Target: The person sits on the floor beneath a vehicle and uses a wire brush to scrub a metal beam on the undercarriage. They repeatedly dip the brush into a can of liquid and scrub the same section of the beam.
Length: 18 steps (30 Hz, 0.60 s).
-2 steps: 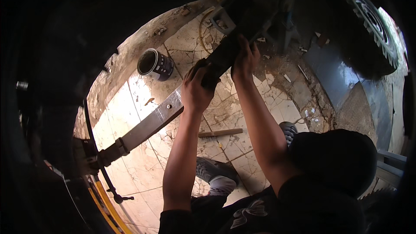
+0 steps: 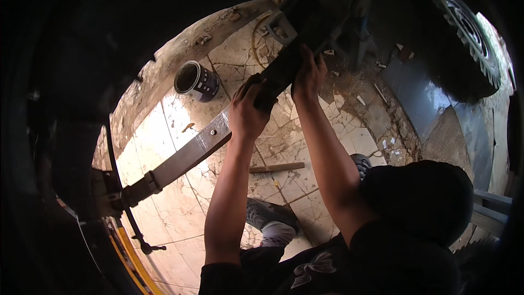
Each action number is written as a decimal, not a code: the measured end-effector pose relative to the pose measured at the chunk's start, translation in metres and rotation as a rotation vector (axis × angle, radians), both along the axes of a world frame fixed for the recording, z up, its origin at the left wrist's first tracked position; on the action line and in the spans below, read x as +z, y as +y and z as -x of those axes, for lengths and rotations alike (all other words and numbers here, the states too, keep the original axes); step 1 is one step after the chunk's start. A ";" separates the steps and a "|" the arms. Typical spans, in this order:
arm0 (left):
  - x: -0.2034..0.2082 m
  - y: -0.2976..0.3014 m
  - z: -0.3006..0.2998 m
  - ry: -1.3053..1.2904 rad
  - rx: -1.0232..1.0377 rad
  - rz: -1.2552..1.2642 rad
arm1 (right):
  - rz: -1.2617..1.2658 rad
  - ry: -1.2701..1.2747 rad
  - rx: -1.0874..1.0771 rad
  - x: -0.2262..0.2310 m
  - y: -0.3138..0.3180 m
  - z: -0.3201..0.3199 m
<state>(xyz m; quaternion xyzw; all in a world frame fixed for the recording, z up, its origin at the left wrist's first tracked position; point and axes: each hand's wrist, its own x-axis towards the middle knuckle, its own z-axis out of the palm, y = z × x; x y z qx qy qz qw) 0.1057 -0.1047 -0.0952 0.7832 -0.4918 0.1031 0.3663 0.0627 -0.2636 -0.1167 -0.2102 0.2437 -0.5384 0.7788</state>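
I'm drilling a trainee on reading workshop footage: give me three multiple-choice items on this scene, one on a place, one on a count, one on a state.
1. Where does the open tin can stand?
A. on the cracked tiled floor, left of the hands
B. on the metal bar
C. beside the tyre

2. How many hands grip the long flat metal bar?
A. none
B. one
C. two

3. How does the bar lie?
A. flat on the floor
B. slanting, raised above the floor
C. upright

Key: 1 A, the can rests on the tiles by the wall. 2 C, the left hand and right hand both clasp its dark upper part. 3 B, it runs from lower left to upper right over the tiles.
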 end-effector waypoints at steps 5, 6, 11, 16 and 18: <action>-0.013 -0.006 0.005 -0.016 0.066 0.037 | 0.070 -0.027 0.027 -0.025 -0.019 -0.001; -0.012 0.007 0.000 -0.026 0.099 0.031 | 0.086 0.064 0.050 -0.018 -0.003 -0.004; -0.003 -0.021 0.009 0.180 0.255 -0.067 | 0.323 0.413 0.064 -0.050 -0.050 -0.008; -0.013 0.000 0.015 -0.060 0.230 -0.071 | 0.634 0.816 0.266 -0.029 -0.049 0.013; -0.016 0.011 0.016 -0.306 0.264 -0.236 | 0.669 1.033 0.280 -0.023 -0.044 0.008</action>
